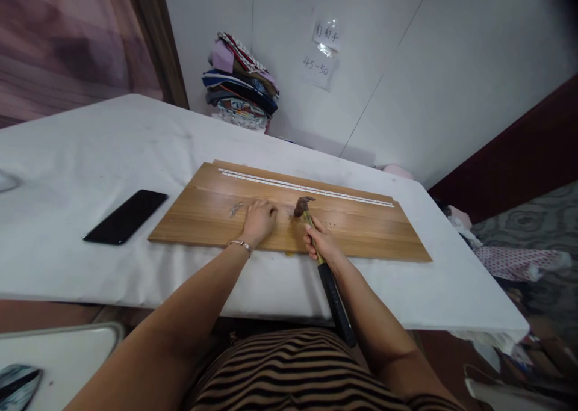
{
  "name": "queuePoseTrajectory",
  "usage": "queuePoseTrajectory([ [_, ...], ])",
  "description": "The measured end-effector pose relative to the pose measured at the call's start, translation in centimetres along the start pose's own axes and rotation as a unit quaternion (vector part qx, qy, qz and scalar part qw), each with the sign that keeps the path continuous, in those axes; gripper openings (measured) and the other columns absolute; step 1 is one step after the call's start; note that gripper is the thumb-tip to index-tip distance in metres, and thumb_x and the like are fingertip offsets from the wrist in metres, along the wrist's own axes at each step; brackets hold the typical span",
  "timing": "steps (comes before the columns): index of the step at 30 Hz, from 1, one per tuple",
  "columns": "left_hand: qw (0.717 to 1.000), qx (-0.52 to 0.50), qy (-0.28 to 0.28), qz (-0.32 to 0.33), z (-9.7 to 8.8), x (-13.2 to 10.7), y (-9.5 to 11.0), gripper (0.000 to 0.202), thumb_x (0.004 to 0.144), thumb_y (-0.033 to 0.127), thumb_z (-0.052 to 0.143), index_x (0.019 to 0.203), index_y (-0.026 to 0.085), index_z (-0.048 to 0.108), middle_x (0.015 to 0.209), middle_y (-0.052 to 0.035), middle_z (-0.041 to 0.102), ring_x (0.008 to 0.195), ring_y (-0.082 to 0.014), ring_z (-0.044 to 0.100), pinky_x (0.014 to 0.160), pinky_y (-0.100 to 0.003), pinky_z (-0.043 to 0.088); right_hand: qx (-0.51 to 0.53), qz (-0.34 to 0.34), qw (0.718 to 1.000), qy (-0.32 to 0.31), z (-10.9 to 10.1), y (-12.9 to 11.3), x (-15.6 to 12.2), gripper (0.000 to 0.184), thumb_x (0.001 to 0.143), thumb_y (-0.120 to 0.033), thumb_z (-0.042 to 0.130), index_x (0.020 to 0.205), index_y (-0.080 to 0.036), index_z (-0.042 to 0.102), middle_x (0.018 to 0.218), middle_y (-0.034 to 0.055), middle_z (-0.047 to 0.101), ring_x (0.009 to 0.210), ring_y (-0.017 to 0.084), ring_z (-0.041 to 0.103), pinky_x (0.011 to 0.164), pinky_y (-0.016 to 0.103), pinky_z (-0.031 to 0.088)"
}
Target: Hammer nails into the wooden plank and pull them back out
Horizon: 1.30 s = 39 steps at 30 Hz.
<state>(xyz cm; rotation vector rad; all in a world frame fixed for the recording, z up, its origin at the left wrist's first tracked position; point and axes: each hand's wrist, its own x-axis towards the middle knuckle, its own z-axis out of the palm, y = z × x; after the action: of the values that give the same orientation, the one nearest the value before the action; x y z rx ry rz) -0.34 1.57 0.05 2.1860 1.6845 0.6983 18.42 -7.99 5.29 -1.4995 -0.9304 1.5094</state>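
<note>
Here, the right hand (321, 240) kept its fingers clenched on one hammer (332, 290), whose head rested on the single wooden board (374, 230) on the table (67, 158). The left hand (259, 219) lay on that board with its fingers released, and one black phone (126, 216) lay beside the board.

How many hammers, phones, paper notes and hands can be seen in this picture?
1 hammer, gripped by the right hand
1 black phone, on the white table
2 paper notes, on the wall
2 hands; the left hand rests on the wooden board
Total: 6
</note>
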Motion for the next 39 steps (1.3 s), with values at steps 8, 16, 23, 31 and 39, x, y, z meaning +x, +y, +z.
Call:
queuePoseTrajectory([
  [8, 1.000, -0.023, -0.001, -0.008, -0.17, -0.03, 0.11, 0.029, 0.087, 0.014, 0.051, 0.098, 0.018, 0.078, 0.115, -0.0152, 0.074, 0.120, -0.0311, 0.061, 0.107, -0.046, 0.045, -0.001, 0.001, 1.000, 0.001, 0.10, -0.24, -0.19, 0.073, 0.094, -0.044, 0.064, 0.161, -0.029, 0.038, 0.056, -0.0129, 0.045, 0.034, 0.006, 0.036, 0.034, 0.015, 0.026],
  [16, 0.999, -0.047, 0.014, -0.005, -0.03, -0.08, -0.06, 0.025, 0.088, 0.019, 0.053, 0.093, 0.021, 0.078, 0.111, -0.0136, 0.074, 0.115, -0.0312, 0.062, 0.106, -0.048, 0.045, -0.002, 0.003, 1.000, 0.000, 0.06, -0.24, -0.20, 0.072, 0.095, -0.043, 0.064, 0.161, -0.028, 0.039, 0.056, -0.0129, 0.045, 0.034, 0.006, 0.035, 0.034, 0.015, 0.027],
  [23, 0.999, -0.031, 0.007, -0.002, 0.05, -0.04, -0.05, 0.024, 0.091, 0.021, 0.053, 0.095, 0.021, 0.077, 0.112, -0.0133, 0.074, 0.116, -0.0302, 0.062, 0.106, -0.045, 0.044, 0.002, 0.000, 1.000, -0.001, 0.11, -0.27, -0.20, 0.073, 0.095, -0.043, 0.064, 0.162, -0.029, 0.037, 0.056, -0.0131, 0.045, 0.034, 0.006, 0.035, 0.033, 0.015, 0.027],
  [31, 1.000, -0.018, 0.003, -0.002, -0.19, -0.04, 0.07, 0.022, 0.092, 0.025, 0.053, 0.091, 0.021, 0.075, 0.110, -0.0133, 0.074, 0.115, -0.0301, 0.061, 0.105, -0.046, 0.045, 0.007, 0.001, 1.000, -0.004, 0.07, -0.12, -0.06, 0.073, 0.095, -0.044, 0.065, 0.161, -0.030, 0.037, 0.057, -0.0127, 0.045, 0.035, 0.006, 0.036, 0.034, 0.015, 0.026],
  [39, 0.999, -0.032, 0.006, 0.000, -0.17, -0.07, 0.07, 0.023, 0.091, 0.024, 0.052, 0.088, 0.020, 0.074, 0.109, -0.0148, 0.073, 0.114, -0.0319, 0.062, 0.105, -0.048, 0.044, 0.007, 0.002, 1.000, -0.016, -0.02, -0.11, -0.01, 0.073, 0.095, -0.045, 0.064, 0.161, -0.029, 0.036, 0.057, -0.0131, 0.045, 0.035, 0.006, 0.035, 0.035, 0.015, 0.026],
])
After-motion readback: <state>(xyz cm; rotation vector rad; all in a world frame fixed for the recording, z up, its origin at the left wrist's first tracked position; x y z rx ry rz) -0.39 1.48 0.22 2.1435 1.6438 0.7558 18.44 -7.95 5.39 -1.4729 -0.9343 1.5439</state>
